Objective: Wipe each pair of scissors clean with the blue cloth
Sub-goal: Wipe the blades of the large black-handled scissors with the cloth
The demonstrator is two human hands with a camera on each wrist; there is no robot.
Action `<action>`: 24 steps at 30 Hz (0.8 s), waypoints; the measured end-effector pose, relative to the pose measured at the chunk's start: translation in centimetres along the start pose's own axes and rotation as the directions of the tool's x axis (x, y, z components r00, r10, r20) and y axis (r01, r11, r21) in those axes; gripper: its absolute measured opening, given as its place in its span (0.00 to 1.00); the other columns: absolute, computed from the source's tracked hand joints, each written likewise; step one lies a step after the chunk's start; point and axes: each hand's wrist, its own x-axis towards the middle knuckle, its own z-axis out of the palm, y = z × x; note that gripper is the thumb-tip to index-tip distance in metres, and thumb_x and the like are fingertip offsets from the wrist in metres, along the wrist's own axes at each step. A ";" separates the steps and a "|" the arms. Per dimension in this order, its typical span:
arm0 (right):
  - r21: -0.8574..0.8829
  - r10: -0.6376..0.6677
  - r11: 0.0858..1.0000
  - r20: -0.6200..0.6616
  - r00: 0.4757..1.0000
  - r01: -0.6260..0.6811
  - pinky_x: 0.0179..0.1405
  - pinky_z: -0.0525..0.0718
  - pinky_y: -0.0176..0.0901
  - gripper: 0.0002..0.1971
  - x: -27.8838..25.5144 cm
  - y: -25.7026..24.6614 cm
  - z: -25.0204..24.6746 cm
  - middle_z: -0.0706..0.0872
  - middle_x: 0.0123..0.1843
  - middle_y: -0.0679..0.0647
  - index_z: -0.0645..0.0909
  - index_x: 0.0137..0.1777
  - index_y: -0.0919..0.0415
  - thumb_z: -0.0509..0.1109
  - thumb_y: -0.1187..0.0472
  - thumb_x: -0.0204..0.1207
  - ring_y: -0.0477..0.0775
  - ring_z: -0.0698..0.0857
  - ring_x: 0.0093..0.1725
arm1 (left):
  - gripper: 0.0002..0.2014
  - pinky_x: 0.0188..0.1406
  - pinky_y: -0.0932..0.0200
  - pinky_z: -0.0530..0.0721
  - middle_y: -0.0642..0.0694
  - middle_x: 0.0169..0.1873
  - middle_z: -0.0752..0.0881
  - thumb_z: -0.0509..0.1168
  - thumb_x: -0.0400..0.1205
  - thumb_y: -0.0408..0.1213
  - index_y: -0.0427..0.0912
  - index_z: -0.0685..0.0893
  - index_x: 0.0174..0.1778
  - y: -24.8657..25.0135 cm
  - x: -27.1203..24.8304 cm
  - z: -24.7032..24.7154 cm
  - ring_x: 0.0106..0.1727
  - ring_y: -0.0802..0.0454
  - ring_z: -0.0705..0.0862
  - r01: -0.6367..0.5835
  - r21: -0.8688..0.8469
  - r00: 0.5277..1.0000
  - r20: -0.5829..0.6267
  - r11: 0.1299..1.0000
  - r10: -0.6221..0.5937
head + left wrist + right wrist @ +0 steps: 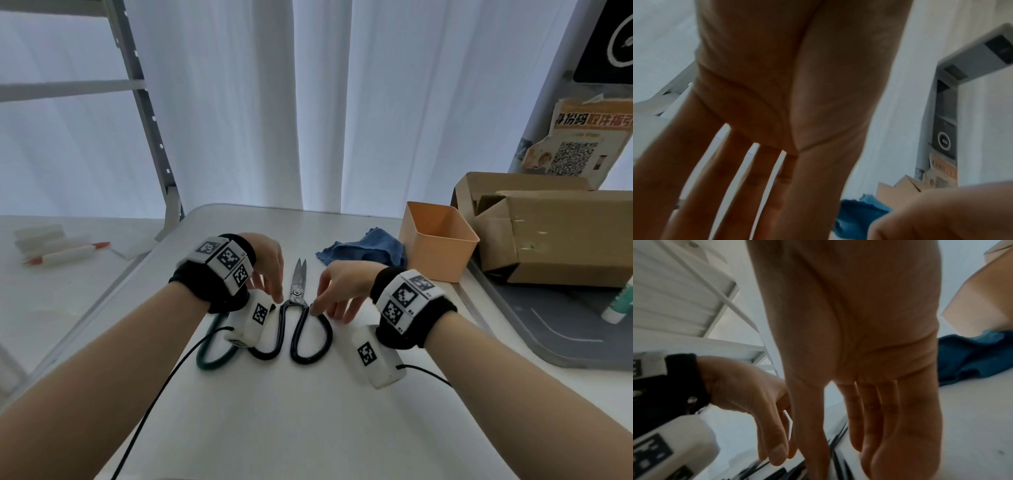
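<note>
Fingers of the left hand (269, 263) are hanging loosely extended, tips reaching down to the left black handle of the black-handled scissors (297, 315), touching or nearly so; no grasp is showing. The right hand (339, 291) is mirroring it from 3 o'clock, fingers relaxed and spread, fingertips (317, 306) resting at the top of the right handle loop without curling round it. The scissors are lying flat and closed at the centre of the white table (308, 411), blades pointing to 12 o'clock. A green-handled pair (210, 356) is lying at 9 o'clock, mostly hidden under the left wrist. The blue cloth (366, 251) is sitting crumpled at 1 o'clock, against an orange bin (438, 240), with a cardboard box (548, 233) farther toward 2 o'clock.
</note>
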 end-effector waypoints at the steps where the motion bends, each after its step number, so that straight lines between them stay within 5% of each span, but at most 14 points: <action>1: -0.007 0.007 1.000 0.000 1.000 -0.007 0.32 0.91 0.41 0.19 0.1 -0.2 0.5 0.90 0.44 0.62 0.83 0.60 0.73 0.80 0.61 0.74 0.53 0.90 0.36 | 0.20 0.58 0.52 0.88 0.46 0.40 0.92 0.82 0.72 0.36 0.34 0.88 0.57 0.1 -0.1 0.3 0.47 0.50 0.89 0.011 0.042 1.000 0.009 0.999 -0.011; 5: -0.037 0.015 0.999 -0.034 0.999 -0.016 0.29 0.90 0.38 0.16 -0.1 -0.6 1.1 0.89 0.37 0.61 0.84 0.60 0.74 0.79 0.69 0.73 0.47 0.87 0.22 | 0.21 0.61 0.49 0.88 0.38 0.45 0.91 0.81 0.71 0.31 0.31 0.88 0.60 0.6 -0.2 1.6 0.45 0.48 0.88 0.026 0.138 0.999 0.016 0.990 -0.028; 10: -0.158 0.015 0.987 -0.088 0.996 -0.029 0.49 0.92 0.50 0.11 -1.0 0.5 0.2 0.88 0.33 0.57 0.88 0.55 0.73 0.75 0.69 0.74 0.48 0.87 0.27 | 0.19 0.61 0.49 0.88 0.42 0.40 0.90 0.82 0.69 0.32 0.32 0.90 0.56 1.7 0.0 2.3 0.43 0.48 0.88 -0.023 0.133 0.998 0.056 0.991 0.016; 16: -0.059 0.052 0.997 -0.053 0.997 -0.055 0.26 0.85 0.35 0.15 -2.3 2.7 0.3 0.87 0.36 0.56 0.86 0.54 0.70 0.76 0.57 0.77 0.49 0.86 0.29 | 0.13 0.54 0.53 0.91 0.43 0.36 0.93 0.81 0.68 0.30 0.34 0.93 0.48 3.0 0.4 3.0 0.39 0.50 0.91 -0.074 0.110 0.996 0.047 0.991 0.069; 24: -0.118 0.049 0.991 -0.116 0.992 -0.063 0.33 0.86 0.43 0.08 -2.0 3.4 1.5 0.83 0.29 0.57 0.84 0.46 0.68 0.77 0.63 0.74 0.52 0.81 0.24 | 0.06 0.52 0.59 0.90 0.46 0.36 0.90 0.78 0.74 0.29 0.42 0.91 0.42 3.2 0.4 3.5 0.38 0.54 0.89 -0.162 0.069 0.984 0.089 0.984 0.156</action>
